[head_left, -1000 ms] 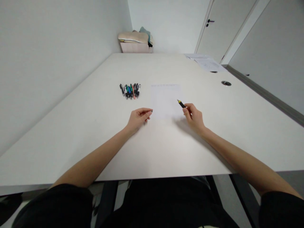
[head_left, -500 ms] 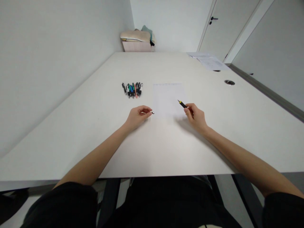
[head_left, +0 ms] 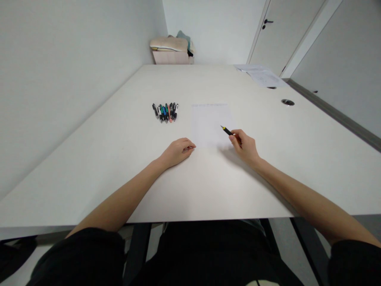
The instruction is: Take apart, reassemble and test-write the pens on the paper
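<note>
A white sheet of paper [head_left: 210,121] lies flat on the white table [head_left: 119,151]. My right hand [head_left: 244,147] grips a black pen with a yellow band [head_left: 226,130], its tip over the sheet's right part. My left hand [head_left: 177,151] rests palm down at the sheet's lower left corner. Its fingers are curled together, and anything inside them is hidden.
A row of several coloured pens [head_left: 166,112] lies left of the sheet. Loose papers [head_left: 262,75] sit at the far right of the table, near a round cable hole [head_left: 287,102]. A box with folded cloth [head_left: 172,49] stands beyond the far edge, and a door [head_left: 276,31] is at the back right.
My left hand has lowered and turned palm down; the small dark-tipped piece that stuck out of its fingers no longer shows. My right hand and pen have barely moved.
</note>
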A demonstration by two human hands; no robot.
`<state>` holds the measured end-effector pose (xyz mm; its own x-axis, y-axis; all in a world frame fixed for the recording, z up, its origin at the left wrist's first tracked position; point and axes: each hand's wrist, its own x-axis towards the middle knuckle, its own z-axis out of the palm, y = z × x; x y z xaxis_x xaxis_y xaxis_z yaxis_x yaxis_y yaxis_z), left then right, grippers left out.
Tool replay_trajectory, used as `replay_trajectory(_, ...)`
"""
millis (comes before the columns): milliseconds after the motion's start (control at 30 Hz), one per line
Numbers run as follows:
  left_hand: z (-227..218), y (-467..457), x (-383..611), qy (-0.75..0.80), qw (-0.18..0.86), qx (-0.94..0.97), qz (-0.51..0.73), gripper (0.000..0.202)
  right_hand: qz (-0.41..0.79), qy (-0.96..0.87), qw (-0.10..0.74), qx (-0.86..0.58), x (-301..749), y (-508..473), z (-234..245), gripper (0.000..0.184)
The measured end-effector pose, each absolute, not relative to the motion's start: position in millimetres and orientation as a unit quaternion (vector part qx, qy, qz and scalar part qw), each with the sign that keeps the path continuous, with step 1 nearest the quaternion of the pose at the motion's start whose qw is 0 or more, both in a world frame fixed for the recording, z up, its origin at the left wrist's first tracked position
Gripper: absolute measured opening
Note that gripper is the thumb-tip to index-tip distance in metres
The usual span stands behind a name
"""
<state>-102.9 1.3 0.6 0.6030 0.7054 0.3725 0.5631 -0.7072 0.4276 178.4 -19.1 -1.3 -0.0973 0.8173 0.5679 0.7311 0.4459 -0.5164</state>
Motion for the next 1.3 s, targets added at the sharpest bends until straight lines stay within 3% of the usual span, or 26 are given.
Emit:
replay_trajectory(367,-6,5,-105,0.386,0.132,0.876,0.257,0.026,0.066,-0.738,0.414,-0.529,178,-20,0,0.026)
replay_trajectory(1000,-3,3,-104,0.387,0.123,0.869,0.281,0.023,0.047,-0.747,0.408,-0.522,178,-21,1,0.025)
replay_trajectory(1300,22,-3,-85,0.376,0.077,0.851,0.359,0.016,-0.063,-0.802,0.358,-0.474,186,-18,9,0.026)
